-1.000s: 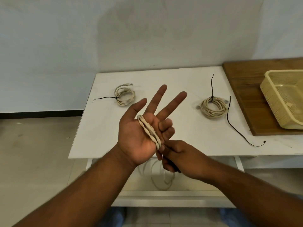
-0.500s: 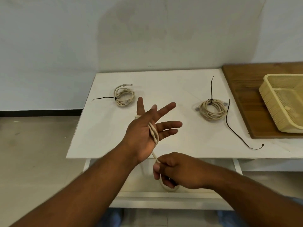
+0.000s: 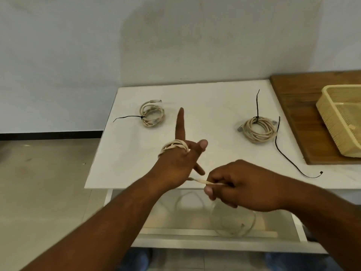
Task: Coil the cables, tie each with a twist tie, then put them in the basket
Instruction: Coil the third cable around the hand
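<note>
A beige cable (image 3: 175, 146) is wound several times around my left hand (image 3: 175, 163), whose back faces me with the fingers spread. My right hand (image 3: 244, 186) pinches the same cable's free run just right of the left hand; the slack hangs below the table edge in loose loops (image 3: 232, 220). Two coiled beige cables lie on the white table (image 3: 205, 106), each bound with a black twist tie: one at the back left (image 3: 152, 114), one at the right (image 3: 257, 130). A loose black twist tie (image 3: 289, 159) lies right of that coil. The yellow basket (image 3: 332, 110) stands at far right.
The basket rests on a wooden board (image 3: 293, 94) along the table's right side. An open white drawer (image 3: 195, 231) sticks out under the table's front edge, below my hands. A pale wall runs behind the table; tiled floor lies to the left.
My left hand has turned from palm-up to back-up with the cable still wrapped on it. My right hand moved right and pulled the cable's free run taut.
</note>
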